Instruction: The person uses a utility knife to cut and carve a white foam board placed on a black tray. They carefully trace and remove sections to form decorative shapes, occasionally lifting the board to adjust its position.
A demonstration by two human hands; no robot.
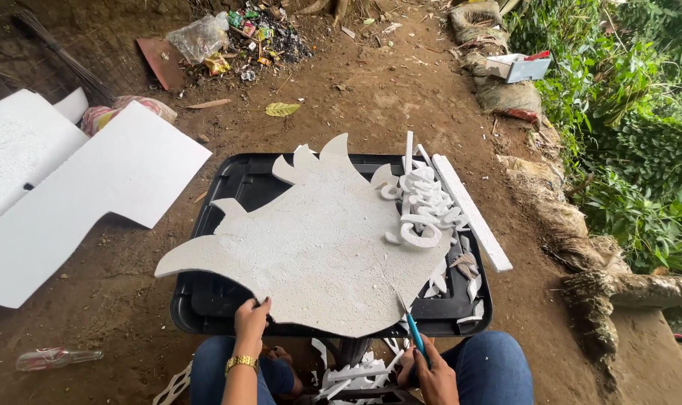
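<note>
A large white foam board cut into a flame-like shape point(318, 240) lies across a black plastic table point(243, 180). My left hand point(251, 321), with a gold bracelet on the wrist, grips the board's near left edge. My right hand point(431, 367) holds a blue-handled knife point(410, 319) whose blade touches the board's near right edge. Several small curly foam cut-outs point(425, 210) are piled on the board's right side, next to a long foam strip point(472, 214).
Big white foam sheets point(63, 195) lie on the dirt at left. Foam scraps point(352, 371) sit between my knees. A clear plastic bottle point(56, 358) lies lower left. A rubbish heap point(243, 34) is at the top, sandbags point(506, 94) and plants at right.
</note>
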